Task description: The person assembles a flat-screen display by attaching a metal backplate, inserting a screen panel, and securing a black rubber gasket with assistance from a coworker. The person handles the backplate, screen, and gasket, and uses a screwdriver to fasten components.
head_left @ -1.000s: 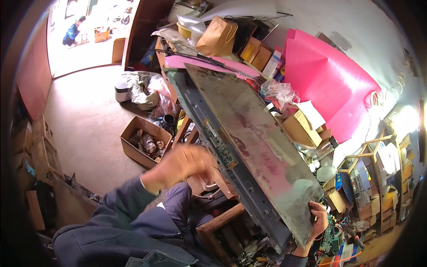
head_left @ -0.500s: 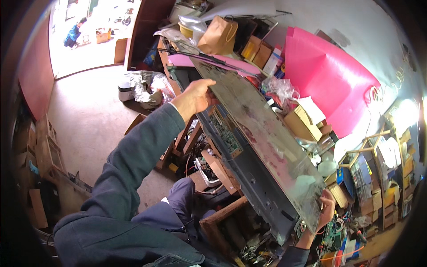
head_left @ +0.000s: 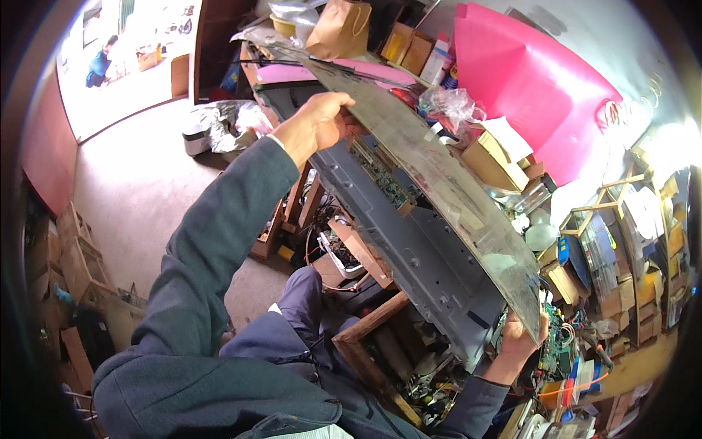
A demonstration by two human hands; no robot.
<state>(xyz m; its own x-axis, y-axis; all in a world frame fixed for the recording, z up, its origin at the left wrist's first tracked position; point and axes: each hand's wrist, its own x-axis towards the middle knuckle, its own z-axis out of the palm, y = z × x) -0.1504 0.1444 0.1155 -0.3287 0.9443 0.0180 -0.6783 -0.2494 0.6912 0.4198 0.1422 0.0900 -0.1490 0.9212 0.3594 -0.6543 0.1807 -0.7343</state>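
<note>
A long, thin, dirty sheet (head_left: 439,183), stained and partly see-through near its right end, hangs tilted over a dark grey metal panel chassis (head_left: 431,252). My left hand (head_left: 318,126) grips its near edge toward the far left end, thumb on top and the other fingers partly hidden underneath. At the near right corner my right hand (head_left: 518,336) holds the sheet from below, its fingers partly behind it. In the gap beneath shows a green circuit board (head_left: 391,189) fixed in the chassis. The chassis rests on a wooden frame (head_left: 373,333).
Behind the sheet are cardboard boxes (head_left: 493,164), a clear plastic bag (head_left: 450,106) and a large pink sheet (head_left: 526,88). Wires and circuit boards (head_left: 559,344) clutter the right side. A person (head_left: 101,64) crouches beyond the doorway at far left.
The sheet has been tilted up more steeply, so more of the chassis shows below it. My right hand has turned further under its corner. The whole view has shifted slightly.
</note>
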